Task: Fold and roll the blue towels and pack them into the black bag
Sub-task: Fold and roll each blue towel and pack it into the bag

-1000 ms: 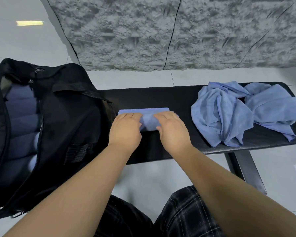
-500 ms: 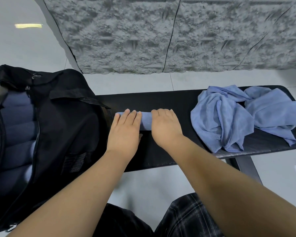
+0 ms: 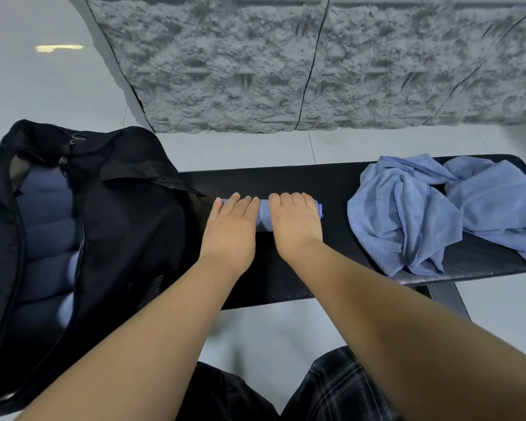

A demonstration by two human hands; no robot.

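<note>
A rolled blue towel (image 3: 264, 214) lies across the black bench (image 3: 331, 183), mostly covered by my hands. My left hand (image 3: 230, 227) presses flat on its left part with straight fingers. My right hand (image 3: 296, 221) lies over its right part, fingers curved down over the roll's far side. The black bag (image 3: 128, 226) stands open at the bench's left end, with several rolled blue towels (image 3: 47, 238) stacked inside. Loose blue towels (image 3: 431, 214) lie in a crumpled heap on the bench's right end.
A rough grey stone wall (image 3: 316, 65) rises behind the bench, above a pale tiled floor (image 3: 43, 86). The bench leg (image 3: 447, 299) stands at the lower right. My plaid-clad knees (image 3: 331, 387) are below the bench's near edge.
The flat folded towel has been rolled away from me into a tight roll. Both hands moved forward across the bench with it.
</note>
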